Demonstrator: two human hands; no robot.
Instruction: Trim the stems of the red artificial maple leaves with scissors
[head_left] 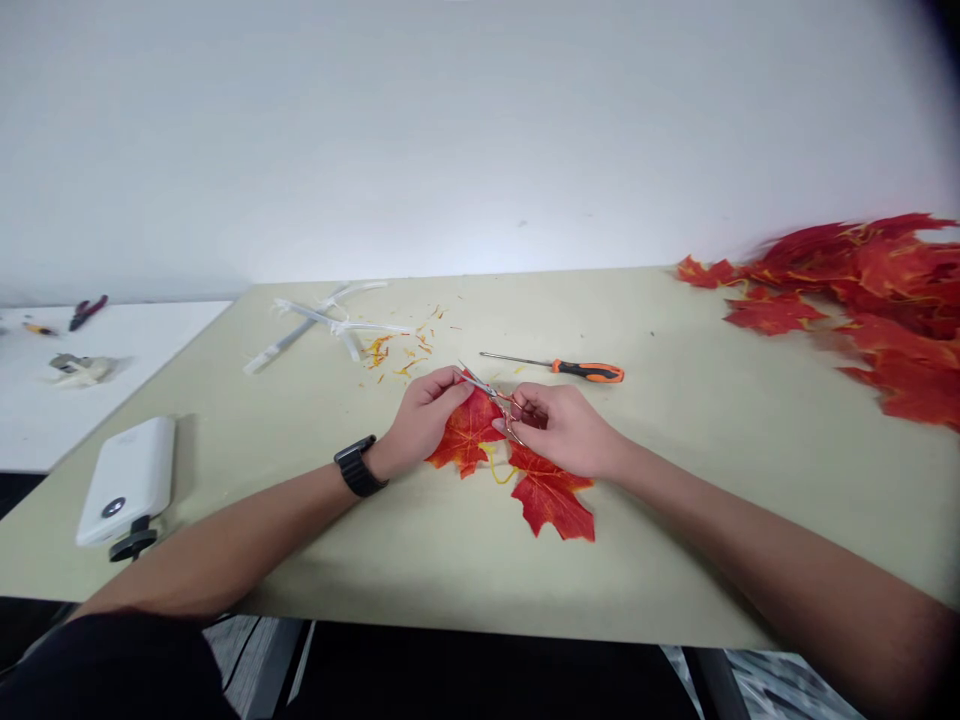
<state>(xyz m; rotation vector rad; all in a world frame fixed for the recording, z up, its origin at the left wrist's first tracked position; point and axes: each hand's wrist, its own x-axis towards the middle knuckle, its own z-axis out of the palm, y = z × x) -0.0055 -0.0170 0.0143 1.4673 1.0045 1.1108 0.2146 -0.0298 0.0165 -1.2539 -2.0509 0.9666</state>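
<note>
no readable text, labels, brands, numbers or signs

And we're live over the table (660, 580), a leaf (469, 432) at centre; scissors (491, 391) cross its twelve-to-one o'clock edge; a second leaf (553, 503) lies at four o'clock, just beside; out to two o'clock sits the screwdriver (589, 371), and well beyond it, same bearing, the leaf pile (892, 285); swing to between ten and eleven, there are scraps (379, 350), with tubes (300, 330) just past them; power bank (131, 475) at nine; farther out, between nine and ten, pliers (88, 312) on the side table (127, 370).
</note>
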